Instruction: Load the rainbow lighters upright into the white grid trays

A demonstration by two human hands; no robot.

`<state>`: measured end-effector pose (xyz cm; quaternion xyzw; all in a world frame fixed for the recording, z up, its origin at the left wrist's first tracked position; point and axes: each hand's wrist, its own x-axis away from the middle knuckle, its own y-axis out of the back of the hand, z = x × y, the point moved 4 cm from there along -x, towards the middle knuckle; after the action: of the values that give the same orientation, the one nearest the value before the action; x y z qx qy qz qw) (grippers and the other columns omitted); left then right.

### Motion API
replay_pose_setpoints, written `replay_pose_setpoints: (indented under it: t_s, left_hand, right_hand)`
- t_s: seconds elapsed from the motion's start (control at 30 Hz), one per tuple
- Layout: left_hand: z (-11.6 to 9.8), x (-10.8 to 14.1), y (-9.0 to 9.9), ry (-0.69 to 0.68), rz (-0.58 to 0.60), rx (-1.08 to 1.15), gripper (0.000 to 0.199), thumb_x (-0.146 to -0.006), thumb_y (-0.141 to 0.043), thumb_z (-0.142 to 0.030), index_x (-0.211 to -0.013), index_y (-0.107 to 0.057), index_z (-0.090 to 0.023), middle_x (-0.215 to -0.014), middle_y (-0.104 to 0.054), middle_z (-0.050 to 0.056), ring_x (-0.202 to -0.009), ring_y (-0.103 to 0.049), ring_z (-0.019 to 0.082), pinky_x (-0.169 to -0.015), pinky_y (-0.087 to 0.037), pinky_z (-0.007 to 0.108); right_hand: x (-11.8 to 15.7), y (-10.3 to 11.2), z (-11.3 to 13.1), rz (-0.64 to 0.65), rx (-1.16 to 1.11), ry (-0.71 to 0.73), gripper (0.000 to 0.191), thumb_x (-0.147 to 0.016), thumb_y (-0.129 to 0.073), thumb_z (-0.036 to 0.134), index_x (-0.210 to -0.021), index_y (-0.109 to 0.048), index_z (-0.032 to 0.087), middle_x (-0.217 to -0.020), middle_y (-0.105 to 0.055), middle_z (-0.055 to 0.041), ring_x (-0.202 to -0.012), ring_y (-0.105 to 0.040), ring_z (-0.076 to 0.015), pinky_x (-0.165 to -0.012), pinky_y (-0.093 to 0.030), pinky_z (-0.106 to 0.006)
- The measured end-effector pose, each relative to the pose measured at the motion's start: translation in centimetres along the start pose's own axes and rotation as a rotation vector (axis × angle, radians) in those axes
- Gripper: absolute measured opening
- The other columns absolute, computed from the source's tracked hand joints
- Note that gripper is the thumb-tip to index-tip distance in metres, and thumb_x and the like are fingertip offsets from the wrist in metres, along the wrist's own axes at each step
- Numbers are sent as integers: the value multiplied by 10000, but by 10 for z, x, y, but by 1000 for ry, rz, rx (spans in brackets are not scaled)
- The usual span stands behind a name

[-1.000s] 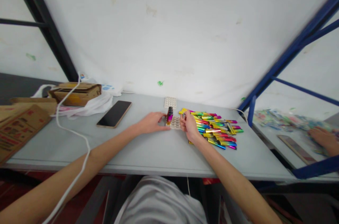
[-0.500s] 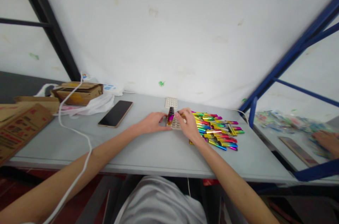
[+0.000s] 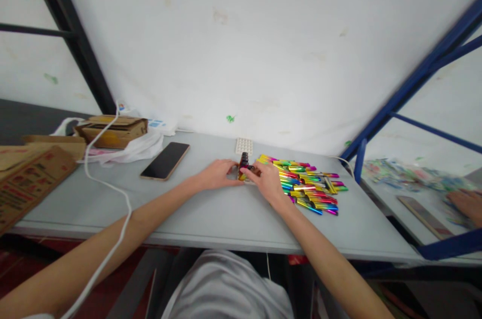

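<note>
At the centre of the frame, a small pale holed tray [image 3: 245, 177] lies on the grey worktop [image 3: 211, 213], a few upright rainbow-coloured tubes [image 3: 243, 163] standing in it. The right hand [image 3: 266, 179] curls its fingers at those tubes — whether it grips one I cannot tell. The left hand [image 3: 217, 174] rests flat, fingers touching the tray's left edge. Just right lies a pile of loose tubes [image 3: 307, 184]; left of centre, a dark phone [image 3: 165, 160].

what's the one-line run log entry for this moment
left hand steadies white holed tray | right hand seats small upright tube | iridescent metallic tube pile right
</note>
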<state>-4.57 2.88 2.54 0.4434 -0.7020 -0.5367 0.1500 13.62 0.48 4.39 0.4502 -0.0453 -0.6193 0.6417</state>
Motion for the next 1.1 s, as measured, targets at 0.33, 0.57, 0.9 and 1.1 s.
replay_pose_setpoints:
  t_s: [0.33, 0.57, 0.9, 1.1]
  left_hand:
    - [-4, 0, 1, -19, 8, 37, 534, -836, -666, -647, -1078, -708, -173, -905, -711, 69, -799, -644, 239, -700, -413, 291]
    - [-3, 1, 2, 33, 28, -28, 647, -814, -677, -665, -1212, -678, -156, -932, -722, 82, -821, -663, 264, -739, -444, 316]
    - [-1, 1, 1, 44, 21, -5, 647, -798, -680, -672, -1209, -681, -172, -965, -731, 87, -853, -669, 277, -774, -458, 333]
    - [-2, 1, 2, 38, 23, -8, 656, -801, -670, -676, -1206, -684, -161, -972, -729, 92, -835, -663, 278, -762, -449, 336]
  right_hand:
    - [-1, -3, 11, 65, 215, 103, 511, -941, -602, 633, -619, -600, 237, -604, -639, -41, -611, -569, -199, -683, -348, -314]
    - [-16, 58, -32, -2, 363, -16, 446, -1051, -447, 454, -744, -667, 217, -712, -700, -60, -656, -620, -208, -685, -392, -311]
    - [-43, 104, -119, 276, 536, 16, 241, -863, -664, 163, -1073, -778, 190, -1175, -760, -121, -1132, -692, -287, -1032, -494, -401]
    - [-42, 100, -128, 394, 499, -6, 119, -877, -682, 192, -951, -775, 188, -982, -794, -99, -914, -729, -253, -862, -533, -342]
